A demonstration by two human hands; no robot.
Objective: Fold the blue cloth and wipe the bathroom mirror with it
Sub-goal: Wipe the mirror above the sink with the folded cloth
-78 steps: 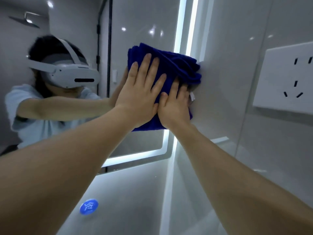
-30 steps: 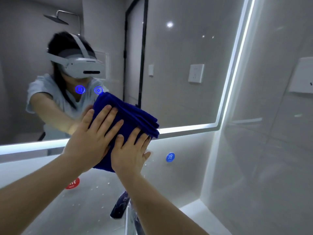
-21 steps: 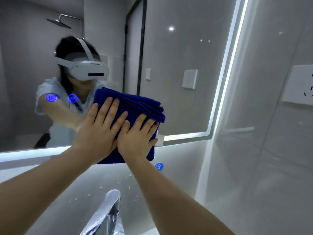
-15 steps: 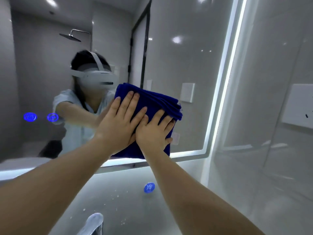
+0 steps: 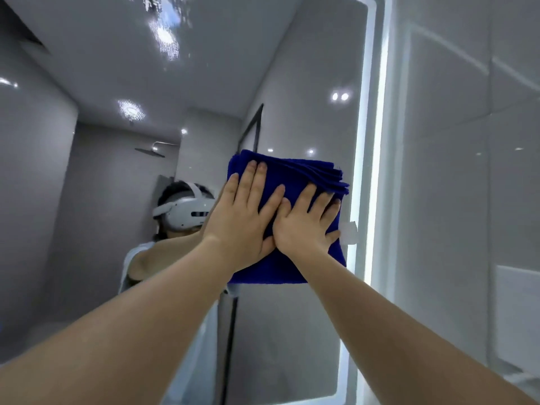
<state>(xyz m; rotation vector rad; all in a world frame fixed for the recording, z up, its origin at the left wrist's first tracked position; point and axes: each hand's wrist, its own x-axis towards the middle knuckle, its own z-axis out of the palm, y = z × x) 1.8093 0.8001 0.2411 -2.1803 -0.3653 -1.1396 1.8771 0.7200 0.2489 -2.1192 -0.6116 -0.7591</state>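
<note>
The folded blue cloth (image 5: 304,173) is pressed flat against the bathroom mirror (image 5: 306,83), near its lit right edge. My left hand (image 5: 242,217) lies flat on the cloth's left half with its fingers spread upward. My right hand (image 5: 306,223) presses the right half beside it, and the two hands touch at the thumbs. The cloth's layered folds show along its top right edge. A small white tag sticks out at the cloth's right side. The mirror reflects a person wearing a white headset.
A bright light strip (image 5: 377,141) runs down the mirror's right edge. Glossy grey wall tiles (image 5: 467,171) stand to the right, with a white wall plate (image 5: 520,302) low on that wall. A shower head and a dark door frame appear only as reflections.
Both hands have slid the cloth up the mirror and to the right, from the bottom edge near the tap to higher up by the light strip. The view has tilted upward.
</note>
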